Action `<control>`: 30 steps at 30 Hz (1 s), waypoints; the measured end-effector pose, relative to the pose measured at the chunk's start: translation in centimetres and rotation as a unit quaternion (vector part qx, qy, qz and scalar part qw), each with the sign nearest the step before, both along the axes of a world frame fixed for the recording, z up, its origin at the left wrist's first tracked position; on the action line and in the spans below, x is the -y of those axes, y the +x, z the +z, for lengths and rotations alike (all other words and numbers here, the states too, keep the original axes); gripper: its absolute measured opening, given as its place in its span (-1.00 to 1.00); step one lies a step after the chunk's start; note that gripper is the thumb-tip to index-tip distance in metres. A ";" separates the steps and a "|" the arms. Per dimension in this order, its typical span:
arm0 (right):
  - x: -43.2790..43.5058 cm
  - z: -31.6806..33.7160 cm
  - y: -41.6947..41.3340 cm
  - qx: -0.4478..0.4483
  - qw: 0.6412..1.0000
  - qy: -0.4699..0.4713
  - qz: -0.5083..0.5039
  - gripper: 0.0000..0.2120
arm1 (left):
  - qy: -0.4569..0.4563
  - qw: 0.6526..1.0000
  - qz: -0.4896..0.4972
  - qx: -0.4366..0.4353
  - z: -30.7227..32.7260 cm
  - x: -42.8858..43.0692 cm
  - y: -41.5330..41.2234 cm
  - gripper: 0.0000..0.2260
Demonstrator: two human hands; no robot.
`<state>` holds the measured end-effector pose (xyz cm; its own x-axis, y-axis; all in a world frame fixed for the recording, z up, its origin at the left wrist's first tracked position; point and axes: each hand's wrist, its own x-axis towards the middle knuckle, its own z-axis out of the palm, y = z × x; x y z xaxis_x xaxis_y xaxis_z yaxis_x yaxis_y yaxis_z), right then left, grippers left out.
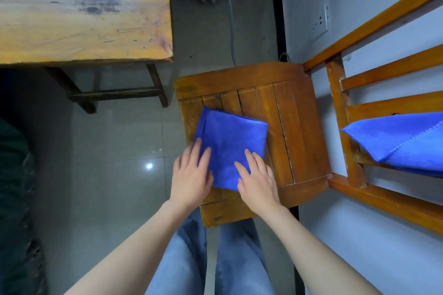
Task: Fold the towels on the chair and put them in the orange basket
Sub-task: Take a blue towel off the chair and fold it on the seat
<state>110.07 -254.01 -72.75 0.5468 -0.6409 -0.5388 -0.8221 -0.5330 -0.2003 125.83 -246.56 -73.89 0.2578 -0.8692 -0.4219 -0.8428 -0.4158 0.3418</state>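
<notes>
A blue towel (pixel 230 139) lies folded into a square on the wooden chair seat (pixel 294 127), toward its front left. My left hand (pixel 191 175) lies flat on the towel's near left edge, fingers spread. My right hand (pixel 259 179) presses flat on its near right corner. Neither hand grips anything. A second blue towel (pixel 402 141) hangs over the chair's backrest (pixel 340 112) at the right. No orange basket is in view.
A worn wooden table (pixel 84 12) stands at the upper left, its legs on the grey tiled floor (pixel 119 163). A grey wall with a socket (pixel 320 23) is behind the chair. Something dark sits at the far left edge.
</notes>
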 end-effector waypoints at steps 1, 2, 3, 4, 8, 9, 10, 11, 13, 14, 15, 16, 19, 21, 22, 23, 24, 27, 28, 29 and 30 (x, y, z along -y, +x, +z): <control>0.2 -0.3 -0.3 -0.020 0.999 -0.013 0.022 -0.51 | -0.002 0.998 -0.062 0.021 -0.4 0.1 -0.3 -0.53; 0.5 -0.1 -0.3 -0.044 0.998 0.002 0.038 -0.47 | 0.018 0.995 -0.094 0.025 -0.6 0.3 -0.4 -0.51; 0.8 0.0 -0.2 -0.053 0.997 0.013 0.060 -0.46 | 0.052 0.994 -0.098 0.015 -0.4 0.7 -0.2 -0.46; 1.0 -0.2 -0.3 -0.054 0.995 0.017 0.076 -0.45 | 0.089 0.992 -0.084 0.002 -0.6 1.0 0.2 -0.41; 1.0 -0.2 -1.0 -0.038 0.994 -0.009 0.099 -0.39 | 0.100 0.987 -0.103 0.072 0.2 1.2 0.2 -0.29; 0.8 -0.6 -1.5 -0.044 0.993 -0.007 0.110 -0.36 | 0.079 0.983 -0.137 0.090 0.2 1.1 -0.1 -0.28; 0.7 -0.8 -1.8 -0.056 0.990 -0.002 0.129 -0.29 | 0.040 0.979 -0.166 0.112 -0.1 0.8 -0.4 -0.28; 0.5 -1.1 -2.2 -0.070 0.986 0.011 0.153 -0.20 | 0.027 0.971 -0.202 0.122 -0.4 0.4 -0.6 -0.27; 0.5 -1.8 -2.7 -0.086 0.979 0.013 0.186 -0.09 | 0.009 0.961 -0.248 0.119 -1.1 -0.1 -1.0 -0.18; 0.5 -2.0 -2.7 -0.097 0.977 0.006 0.190 -0.08 | 0.007 0.963 -0.246 0.112 -1.7 -0.3 -1.1 -0.11; 0.6 -2.2 -2.7 -0.093 0.979 -0.005 0.180 -0.09 | 0.027 0.964 -0.243 0.109 -2.1 -0.4 -1.2 -0.02; 0.7 -2.4 -2.7 -0.085 0.982 -0.010 0.170 -0.11 | 0.038 0.965 -0.238 0.107 -2.7 -0.6 -1.3 0.06; 0.2 -3.4 -2.6 -0.029 0.988 -0.039 0.149 -0.23 | 0.045 0.969 -0.219 0.102 -3.7 -0.8 -1.7 0.11; 0.1 -3.6 -2.6 0.015 0.989 -0.068 0.131 -0.38 | 0.013 0.970 -0.219 0.100 -4.1 -0.9 -1.6 0.04; 0.2 -3.6 -2.3 0.033 0.990 -0.078 0.114 -0.45 | -0.009 0.970 -0.221 0.104 -4.3 -0.9 -1.3 -0.01; 0.4 -3.4 -2.0 0.049 0.991 -0.084 0.097 -0.49 | -0.023 0.969 -0.222 0.105 -4.4 -0.8 -1.0 -0.09; 0.6 -3.2 -1.8 0.061 0.991 -0.087 0.084 -0.50 | -0.050 0.968 -0.220 0.111 -4.6 -0.8 -0.8 -0.21; 1.2 -2.4 -2.0 0.125 0.982 -0.114 0.085 -0.58 | -0.124 0.967 -0.201 0.101 -4.5 0.2 -0.3 -0.63; 1.5 -1.9 -2.2 0.146 0.977 -0.127 0.088 -0.67 | -0.144 0.966 -0.195 0.089 -4.1 0.8 -0.2 -0.66; 1.8 -1.4 -2.4 0.162 0.972 -0.142 0.090 -0.72 | -0.162 0.965 -0.193 0.079 -3.4 1.4 -0.1 -0.69; 2.3 -0.7 -2.6 0.172 0.968 -0.161 0.087 -0.70 | -0.180 0.960 -0.201 0.076 -2.8 2.0 0.0 -0.70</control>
